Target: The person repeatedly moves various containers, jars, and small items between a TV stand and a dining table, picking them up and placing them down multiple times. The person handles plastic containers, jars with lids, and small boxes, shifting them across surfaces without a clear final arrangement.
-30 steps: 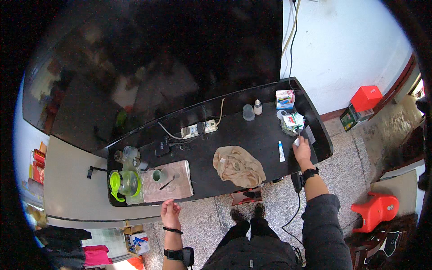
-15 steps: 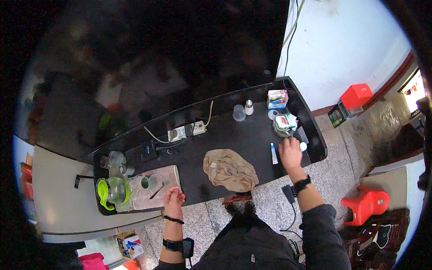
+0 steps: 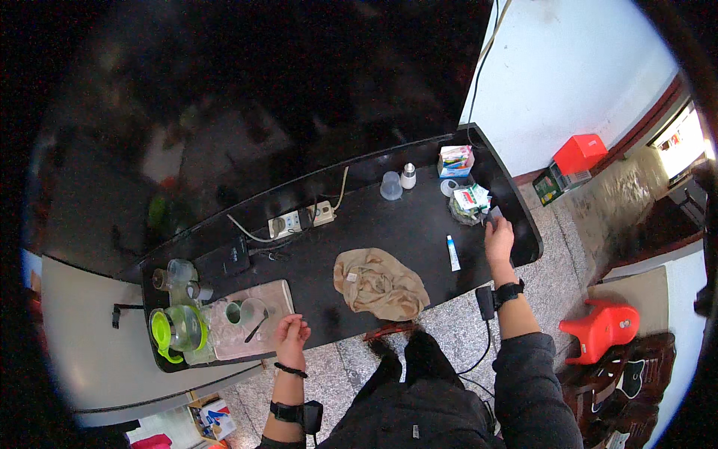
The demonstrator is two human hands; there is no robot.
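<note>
My right hand [image 3: 499, 241] reaches over the right end of the black table. Its fingertips are closed on the edge of a small flat grey piece [image 3: 494, 215], partly hidden by the fingers. Just beyond sits a clear bowl [image 3: 465, 213] heaped with green-and-white packets [image 3: 471, 197]. A blue-and-white tube [image 3: 453, 253] lies left of this hand. My left hand [image 3: 292, 331] hovers at the table's front edge with loosely curled fingers and nothing visible in them. Beside it is a pink cloth-like mat [image 3: 280, 298] with a clear cup [image 3: 254, 310], a green cup [image 3: 233, 313] and a dark spoon [image 3: 258, 326].
A crumpled tan cloth cap [image 3: 380, 284] lies mid-table. A green-lidded glass pitcher [image 3: 183, 329] stands far left. Behind are a power strip [image 3: 301, 219], a plastic cup [image 3: 390, 185], a white bottle [image 3: 407, 176] and a box of pens [image 3: 455, 161]. A red stool [image 3: 602, 331] stands right.
My right hand has moved right, away from the tube, to the flat grey piece. The white round thing beside it no longer shows. My left hand stays by the mat, with its fingers curled.
</note>
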